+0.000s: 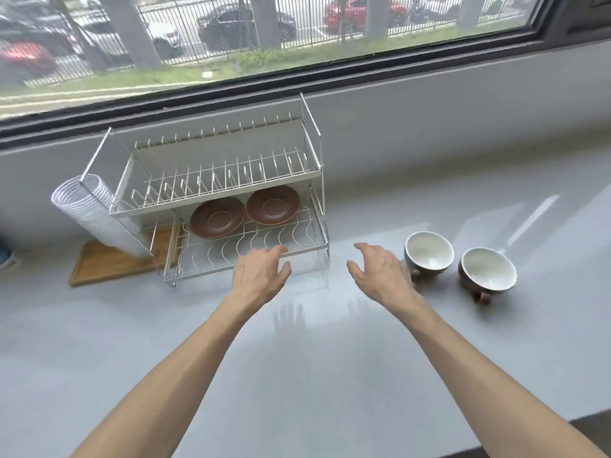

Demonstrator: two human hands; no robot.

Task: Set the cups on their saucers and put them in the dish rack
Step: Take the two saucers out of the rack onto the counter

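Two brown saucers, a left saucer (217, 217) and a right saucer (273, 204), lie side by side on the lower tier of a white wire dish rack (231, 259). Right of the rack, two cups with white insides stand upright on the counter: a grey-blue cup (428, 251) and a brown cup (488, 268) with its handle toward me. My left hand (259, 274) hovers at the rack's front edge, fingers apart and holding nothing. My right hand (380, 271) is open just left of the grey-blue cup, not touching it.
The rack's upper tier (218, 180) holds nothing. A white ribbed holder (96, 213) hangs on the rack's left side over a wooden tray (112, 262). A pale counter (330, 358) runs to a window sill (429, 104) behind. The counter's front edge (562, 424) shows at bottom right.
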